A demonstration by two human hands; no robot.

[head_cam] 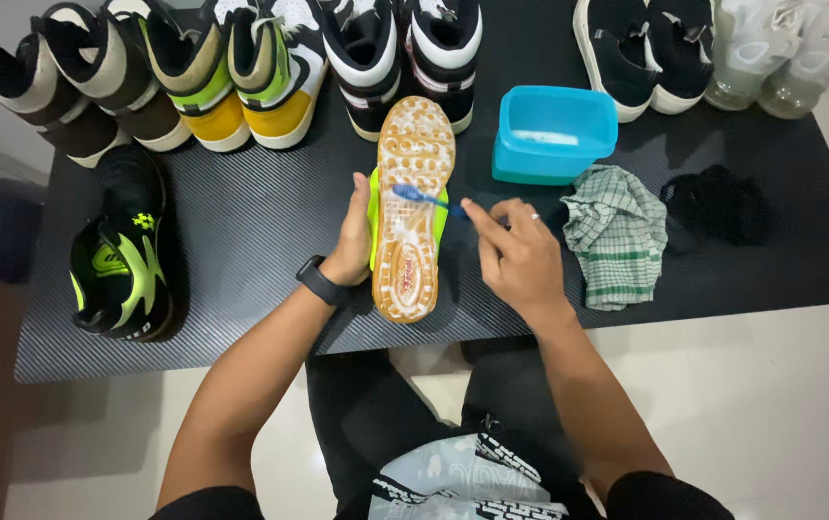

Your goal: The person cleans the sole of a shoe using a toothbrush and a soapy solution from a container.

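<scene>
at the middle of the dark woven surface we stand a neon-green shoe on its side, its tan studded sole turned up toward us so the whole tread is open to the bristles. our left hand cups the shoe's edge from nine o'clock, fingers wrapped closed around the upper to keep it from rocking; a black watch sits on that wrist. our right hand comes in from three o'clock, its grip pinched shut on a blue toothbrush, the head laid across the sole near the forefoot, touching it. the brush is held low and slanted so the bristles press flat between the studs.

at one o'clock from the shoe a blue tub sits near, within easy reach of the brush hand. just beside it at three o'clock lies a crumpled green-checked cloth, and a black cloth past that. the shoe's mate, black and neon, rests on its own at nine o'clock, well apart. along twelve o'clock a row of sneakers lines the far edge, with black slip-ons and pale translucent shoes toward two o'clock, all kept clear of the working spot.
</scene>
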